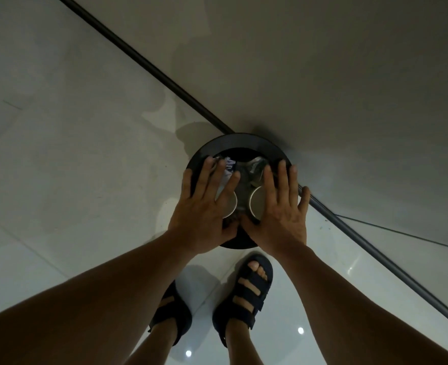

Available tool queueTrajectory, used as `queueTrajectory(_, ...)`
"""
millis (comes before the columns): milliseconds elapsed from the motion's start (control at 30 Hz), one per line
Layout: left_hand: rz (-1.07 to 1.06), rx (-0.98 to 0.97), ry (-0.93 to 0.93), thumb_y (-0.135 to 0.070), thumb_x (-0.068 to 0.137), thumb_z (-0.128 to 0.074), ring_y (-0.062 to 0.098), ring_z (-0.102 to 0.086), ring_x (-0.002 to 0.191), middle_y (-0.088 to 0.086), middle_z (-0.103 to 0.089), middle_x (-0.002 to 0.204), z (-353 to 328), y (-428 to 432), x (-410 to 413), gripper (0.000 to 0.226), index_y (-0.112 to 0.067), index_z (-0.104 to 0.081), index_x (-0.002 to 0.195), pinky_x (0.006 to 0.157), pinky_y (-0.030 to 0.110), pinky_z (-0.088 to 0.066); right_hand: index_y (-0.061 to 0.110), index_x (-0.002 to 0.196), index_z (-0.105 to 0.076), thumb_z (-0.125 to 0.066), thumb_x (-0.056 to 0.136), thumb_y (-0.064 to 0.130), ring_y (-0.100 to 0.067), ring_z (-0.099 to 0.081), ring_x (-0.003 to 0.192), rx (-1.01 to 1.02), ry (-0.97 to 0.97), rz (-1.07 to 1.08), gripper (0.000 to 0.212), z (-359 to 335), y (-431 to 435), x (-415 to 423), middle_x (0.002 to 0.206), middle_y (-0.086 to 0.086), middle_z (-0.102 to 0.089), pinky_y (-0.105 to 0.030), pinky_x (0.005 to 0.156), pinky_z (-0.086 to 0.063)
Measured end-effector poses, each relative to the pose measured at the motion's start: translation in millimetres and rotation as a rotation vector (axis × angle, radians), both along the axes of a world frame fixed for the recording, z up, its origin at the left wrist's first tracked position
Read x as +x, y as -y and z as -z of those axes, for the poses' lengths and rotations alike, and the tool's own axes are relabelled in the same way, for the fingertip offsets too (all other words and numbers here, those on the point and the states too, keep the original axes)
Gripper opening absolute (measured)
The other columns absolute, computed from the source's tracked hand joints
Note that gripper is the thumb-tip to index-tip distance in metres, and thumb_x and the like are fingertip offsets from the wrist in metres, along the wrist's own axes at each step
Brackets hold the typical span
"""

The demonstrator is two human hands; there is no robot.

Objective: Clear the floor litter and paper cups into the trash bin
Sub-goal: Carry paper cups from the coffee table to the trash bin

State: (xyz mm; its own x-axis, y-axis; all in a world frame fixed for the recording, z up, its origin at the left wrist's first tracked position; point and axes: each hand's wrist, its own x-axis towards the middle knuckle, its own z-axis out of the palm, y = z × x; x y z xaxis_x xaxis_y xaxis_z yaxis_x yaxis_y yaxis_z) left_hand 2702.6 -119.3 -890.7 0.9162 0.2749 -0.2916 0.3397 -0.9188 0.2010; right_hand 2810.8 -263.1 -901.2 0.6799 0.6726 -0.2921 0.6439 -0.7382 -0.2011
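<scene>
Both hands are spread over the round black trash bin [244, 140], with two paper cups inside it.

The left grip [204, 206] and the right grip [278, 214] are both released, fingers straight and fanned apart, palms down over the bin's mouth and holding nothing; whether they touch the rim I cannot tell. Under them the left cup [232, 205] and the right cup [256, 204] lie side by side in the bin, their open mouths facing up. Further in sits crumpled litter: a pale scrap [229, 167] and a greyish wrapper [254, 164]. The bin stands on the glossy tiled floor [59, 154] against the wall [323, 75], where a dark skirting strip [138, 59] runs. The person's feet, in dark strapped sandals [246, 293], stand just in front of it.
</scene>
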Motion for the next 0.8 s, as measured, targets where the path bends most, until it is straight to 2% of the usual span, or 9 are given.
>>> queueTrajectory(100,0.015,-0.009,-0.07,-0.075,0.077,-0.032,0.036,0.005,0.147,0.015,-0.003,0.16,-15.5,-2.8,-5.9,0.098,-0.021,-0.005,0.154,0.112,0.062,-0.012,0.023,0.155,0.0,-0.063,0.073,0.066,-0.026,0.012,0.149,0.021,-0.072,0.014,0.112,-15.2,8.3,-3.5,0.163,-0.006,0.004,-0.056,0.116,-0.005)
queueTrajectory(267,-0.028,-0.017,-0.119,-0.075,0.073,-0.032,0.039,0.001,0.146,0.015,-0.004,0.16,-56.8,-7.8,-18.9,0.103,-0.022,0.004,0.153,0.109,0.064,-0.015,0.029,0.155,0.002,-0.069,0.063,0.065,-0.026,0.014,0.148,0.007,-0.155,0.053,0.122,-51.8,18.8,-7.2,0.163,-0.002,0.008,-0.06,0.114,-0.007)
queueTrajectory(433,-0.047,0.005,-0.139,-0.077,0.072,-0.036,0.04,-0.001,0.146,0.015,-0.006,0.16,-125.9,-16.2,-24.2,0.106,-0.019,0.002,0.152,0.109,0.063,-0.017,0.032,0.154,0.005,-0.063,0.064,0.076,-0.023,0.017,0.148,0.008,-0.154,0.121,0.121,-118.4,23.8,-14.2,0.162,0.003,0.014,-0.055,0.113,-0.006)
queueTrajectory(567,-0.042,0.011,-0.181,-0.078,0.073,-0.028,0.036,0.008,0.146,0.011,0.005,0.161,-200.7,-22.7,-21.9,0.106,-0.021,0.019,0.149,0.111,0.06,-0.011,0.038,0.151,0.012,-0.055,0.068,0.08,-0.018,0.026,0.145,-0.028,-0.186,0.191,0.115,-193.0,32.6,-22.7,0.161,0.006,0.019,-0.052,0.114,0.0)
queueTrajectory(667,-0.022,-0.012,-0.162,-0.077,0.074,-0.032,0.033,0.006,0.147,0.008,0.001,0.161,-265.5,-19.9,-19.5,0.104,-0.021,0.009,0.152,0.112,0.059,-0.014,0.041,0.148,0.018,-0.052,0.07,0.08,-0.017,0.03,0.143,-0.036,-0.225,0.232,0.113,-257.4,42.3,-32.8,0.16,0.007,0.022,-0.052,0.116,0.001)
queueTrajectory(800,0.024,-0.044,-0.163,-0.073,0.078,-0.04,0.03,0.006,0.147,0.004,0.003,0.161,-352.2,-9.3,-22.6,0.099,-0.022,0.003,0.152,0.114,0.057,-0.01,0.036,0.151,0.012,-0.05,0.075,0.077,-0.019,0.029,0.144,-0.038,-0.201,0.254,0.107,-347.5,58.6,-54.6,0.16,0.006,0.023,-0.05,0.116,0.002)
